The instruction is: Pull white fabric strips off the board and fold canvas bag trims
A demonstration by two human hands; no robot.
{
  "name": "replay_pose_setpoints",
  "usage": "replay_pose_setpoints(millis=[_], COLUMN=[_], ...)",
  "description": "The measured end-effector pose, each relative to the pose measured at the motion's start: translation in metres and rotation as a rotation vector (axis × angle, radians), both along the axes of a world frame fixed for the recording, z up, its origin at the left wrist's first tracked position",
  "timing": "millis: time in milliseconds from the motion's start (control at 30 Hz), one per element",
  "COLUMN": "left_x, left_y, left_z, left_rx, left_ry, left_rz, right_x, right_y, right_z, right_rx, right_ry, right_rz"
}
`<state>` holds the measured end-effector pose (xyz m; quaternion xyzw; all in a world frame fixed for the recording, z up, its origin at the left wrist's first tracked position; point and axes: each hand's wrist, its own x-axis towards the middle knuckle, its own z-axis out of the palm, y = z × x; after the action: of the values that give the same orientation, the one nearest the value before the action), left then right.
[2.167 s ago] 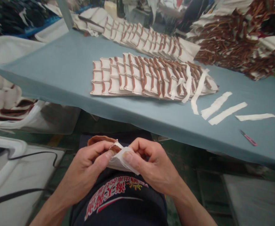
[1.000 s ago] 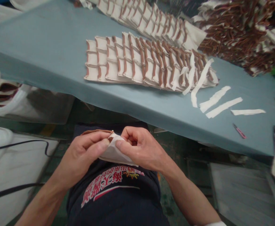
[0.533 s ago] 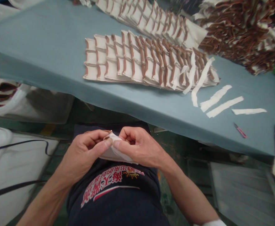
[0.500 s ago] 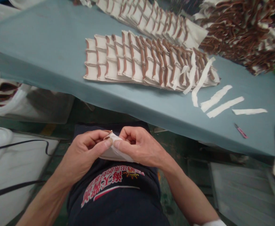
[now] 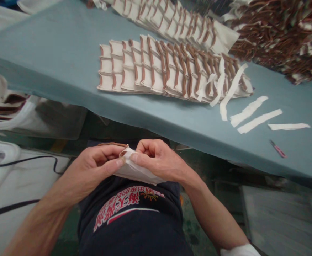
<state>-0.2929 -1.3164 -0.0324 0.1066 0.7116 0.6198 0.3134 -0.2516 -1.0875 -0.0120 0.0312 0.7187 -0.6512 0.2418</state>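
The counter [image 5: 51, 57] looks smooth, matt; the held piece [image 5: 139, 173] off its front edge, matt cloth; the tub [image 5: 75, 122], plastic.

Overlapping cloth pieces [image 5: 157, 64] on a table [image 5: 54, 53] suggest a textile workshop.

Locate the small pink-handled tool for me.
In the head view, the pink-handled tool lies on the right part of the blue table, between the rightmost white strip and the table's near edge.

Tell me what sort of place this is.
Probably a textile or sewing workshop: a row of overlapping white-and-brown pieces and loose white strips lie on a long blue table, with a big brown-and-white heap at the far right.
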Motion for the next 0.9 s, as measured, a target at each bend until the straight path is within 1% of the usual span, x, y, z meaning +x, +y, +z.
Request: replay_pose_setpoints(millis=[167, 300, 433, 500, 567, 633, 667, 733, 800, 900], left_x=[0.001, 0.001, 0.0, 0.0, 0.0, 0.0, 0.0, 0.001, 0.002, 0.003], left_y=[0.0, 0.004, 0.007, 0.007, 0.008, 0.011, 0.013, 0.017, 0.02, 0.02], left_z=[-0.006, -0.006, -0.005, -0.004, -0.001, 0.004, 0.008, 0.014, 0.019, 0.02], left_rx=[-0.023, -0.026, -0.034, -0.048, -0.063, -0.068, -0.067, -0.071, -0.088, -0.105], left_ry=[-0.063, -0.058, -0.05, -0.045, -0.036, -0.027, -0.028, -0.041, -0.038, 0.01], left_rz=[0.026, 0.011, 0.033, 0.036, 0.039, 0.058, 0.068, 0.082, 0.085, 0.087], right_x=[0.002, 0.004, 0.007, 0.008, 0.009, 0.01, 0.01, 0.011, 0.012, 0.011], right_y=[0.002, 0.003, 0.005, 0.006, 0.008, 0.008, 0.008, 0.005, 0.0, -0.006], right_z=[-0.001, -0.001, 0.0, 0.002, 0.005, 0.008, 0.009, 0.009, 0.009, 0.006], right_rx=[-0.026, -0.02, 0.019, 0.098, 0.228, 0.335, 0.359, 0.35, 0.305, 0.249], right_ry=[-0.018, -0.024, 0.008, 0.051, 0.12, 0.22, 0.279, 0.388, 0.451, 0.421], right_rz=[-0.003, -0.004, 0.002, 0.004, -0.011, -0.051, -0.074, -0.11, -0.137, -0.174])
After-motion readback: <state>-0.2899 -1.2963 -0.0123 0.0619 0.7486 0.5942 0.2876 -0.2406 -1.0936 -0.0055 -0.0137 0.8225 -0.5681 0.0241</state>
